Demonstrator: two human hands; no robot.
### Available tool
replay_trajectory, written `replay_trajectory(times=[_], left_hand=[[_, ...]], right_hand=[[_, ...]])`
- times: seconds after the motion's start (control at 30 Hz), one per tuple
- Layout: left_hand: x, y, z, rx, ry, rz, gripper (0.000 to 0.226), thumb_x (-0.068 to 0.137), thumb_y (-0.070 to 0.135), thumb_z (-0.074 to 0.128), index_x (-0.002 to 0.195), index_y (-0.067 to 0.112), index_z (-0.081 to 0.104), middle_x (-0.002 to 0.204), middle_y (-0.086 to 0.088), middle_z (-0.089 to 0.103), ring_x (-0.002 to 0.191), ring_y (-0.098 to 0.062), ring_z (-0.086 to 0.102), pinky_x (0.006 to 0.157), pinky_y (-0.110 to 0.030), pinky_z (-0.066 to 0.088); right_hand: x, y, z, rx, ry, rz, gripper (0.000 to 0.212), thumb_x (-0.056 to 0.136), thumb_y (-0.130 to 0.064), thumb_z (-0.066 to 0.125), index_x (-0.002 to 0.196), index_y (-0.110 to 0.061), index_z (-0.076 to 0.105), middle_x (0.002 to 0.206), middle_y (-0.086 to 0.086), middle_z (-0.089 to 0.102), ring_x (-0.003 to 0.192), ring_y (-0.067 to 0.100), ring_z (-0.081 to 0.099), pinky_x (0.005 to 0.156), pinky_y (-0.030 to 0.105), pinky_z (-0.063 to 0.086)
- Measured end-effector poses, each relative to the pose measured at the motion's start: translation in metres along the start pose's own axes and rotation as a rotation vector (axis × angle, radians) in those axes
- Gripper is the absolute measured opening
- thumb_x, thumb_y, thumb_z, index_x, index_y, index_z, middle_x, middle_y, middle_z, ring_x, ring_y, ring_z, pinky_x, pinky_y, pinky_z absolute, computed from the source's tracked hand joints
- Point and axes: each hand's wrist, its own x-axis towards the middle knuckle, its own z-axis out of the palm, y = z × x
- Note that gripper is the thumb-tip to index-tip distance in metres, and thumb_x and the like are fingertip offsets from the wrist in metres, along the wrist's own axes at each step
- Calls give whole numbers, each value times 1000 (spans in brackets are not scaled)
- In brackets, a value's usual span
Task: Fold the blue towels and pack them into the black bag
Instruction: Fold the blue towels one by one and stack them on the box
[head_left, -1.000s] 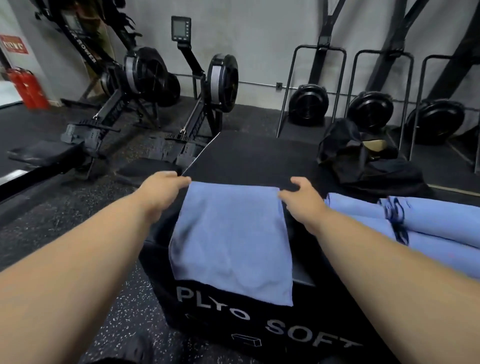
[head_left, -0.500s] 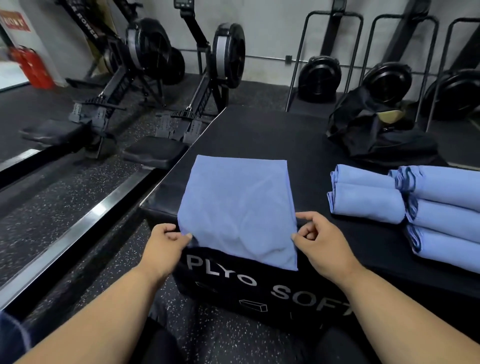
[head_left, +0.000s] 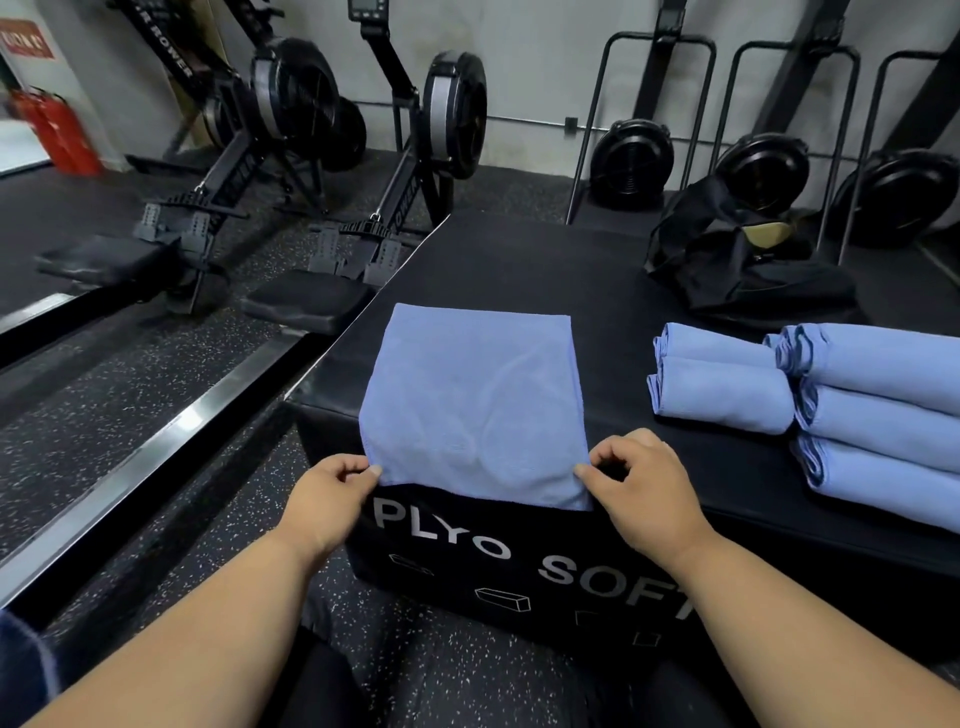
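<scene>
Blue towel flat on plyo box, left hand and right hand pinching its near corners, black bag behind

This is a gym. 2 black rowing machines stand on a dark, speckled rubber floor. More workout machines with round black wheels line the grey wall. In front sits a big soft jump box marked "PLYO SOFT".
</scene>
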Motion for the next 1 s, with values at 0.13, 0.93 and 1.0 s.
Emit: replay_trajectory(times=[0.13, 0.93, 1.0], left_hand=[[1, 5, -1, 9, 35, 49, 12, 98, 25, 71, 89, 23, 78, 84, 7, 77, 75, -11, 64, 69, -26, 49], [23, -2, 0, -133, 15, -45, 15, 87, 37, 61, 82, 28, 72, 76, 11, 69, 83, -19, 63, 85, -43, 54], [22, 0, 2, -113, 20, -59, 18, 89, 39, 61, 83, 26, 71, 82, 7, 72, 85, -21, 64, 85, -44, 54]], right_hand=[[1, -9, -3, 148, 55, 11, 15, 92, -29, 76, 80, -38, 75, 98, -14, 59, 86, 3, 61, 80, 23, 49], [24, -10, 7, 112, 25, 141, 18, 98, -35, 59, 82, -29, 62, 76, -7, 66, 73, 15, 61, 70, 38, 53], [23, -9, 9, 94, 9, 130, 18, 95, -33, 59, 79, -27, 62, 77, -6, 68, 73, 15, 61, 69, 38, 54]])
